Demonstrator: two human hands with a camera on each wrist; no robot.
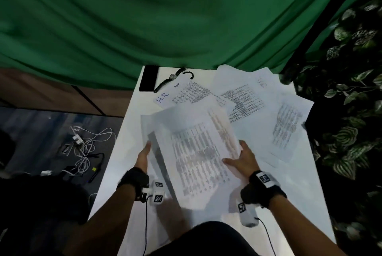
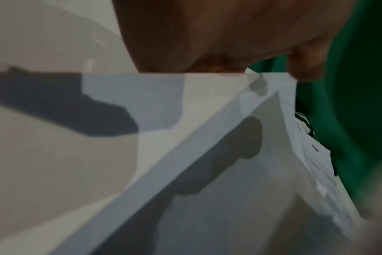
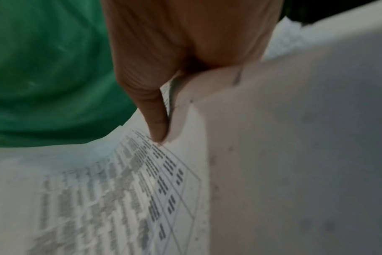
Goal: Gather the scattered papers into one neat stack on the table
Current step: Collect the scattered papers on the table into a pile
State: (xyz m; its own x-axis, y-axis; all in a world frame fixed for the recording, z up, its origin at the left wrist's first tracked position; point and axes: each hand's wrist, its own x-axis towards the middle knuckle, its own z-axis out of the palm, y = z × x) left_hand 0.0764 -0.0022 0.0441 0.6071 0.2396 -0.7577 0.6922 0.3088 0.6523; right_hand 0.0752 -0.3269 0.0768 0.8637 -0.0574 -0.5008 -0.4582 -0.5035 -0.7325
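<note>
A bundle of printed papers is tilted up off the white table, held between both hands. My left hand grips its left edge, and in the left wrist view that left hand closes over the top of the sheets. My right hand pinches the right edge, thumb on top. The right wrist view shows this thumb pressing on the printed table of the top sheet. More loose sheets lie fanned at the back: one marked "H.R.", a text sheet, another at the right.
A black phone and a wristwatch lie at the table's far left corner. Green cloth hangs behind. Leafy plants crowd the right side. Cables lie on the floor to the left.
</note>
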